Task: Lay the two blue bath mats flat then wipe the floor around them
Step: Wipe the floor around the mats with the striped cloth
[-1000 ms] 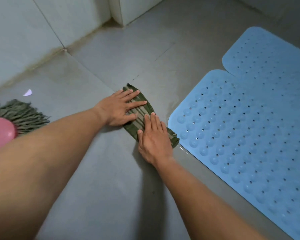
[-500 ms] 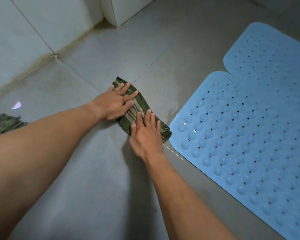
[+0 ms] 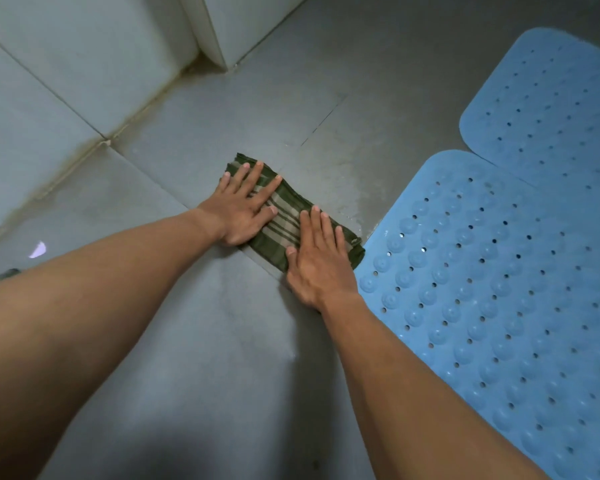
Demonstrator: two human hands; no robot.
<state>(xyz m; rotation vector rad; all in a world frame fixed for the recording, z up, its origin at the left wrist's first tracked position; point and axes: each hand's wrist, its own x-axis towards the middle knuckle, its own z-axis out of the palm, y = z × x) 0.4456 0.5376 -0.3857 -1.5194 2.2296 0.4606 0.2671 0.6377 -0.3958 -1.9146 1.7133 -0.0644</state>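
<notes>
Bath mats: two, both blue, both flat on the grey tiled floor [image 3: 194, 358], at the right of the view. Near mat [image 3: 506, 306] dotted with round bumps and small holes, running off the lower right edge. Far mat [image 3: 551, 109] dotted with holes only, its near edge overlapping or touching the near mat's far edge; cannot tell which.

Green striped cloth [image 3: 284, 223] folded into a narrow strip, flat on the floor, one end just beside the near mat's rounded corner. Left hand [image 3: 243, 209] palm down on the far end of the cloth, fingers spread wide, pinching nothing. Right hand [image 3: 317, 261] palm down on the near end, fingers straight and close together, thumb out to the side, also gripping nothing. Both forearms bare, reaching in from the bottom of the view.

Faint wet streak [image 3: 357, 188] on the tile beyond the cloth, between it and the mats. White tiled wall [image 3: 59, 81] at the upper left, with a stained joint along the floor. Small bright reflection [image 3: 37, 250] on the floor at far left.
</notes>
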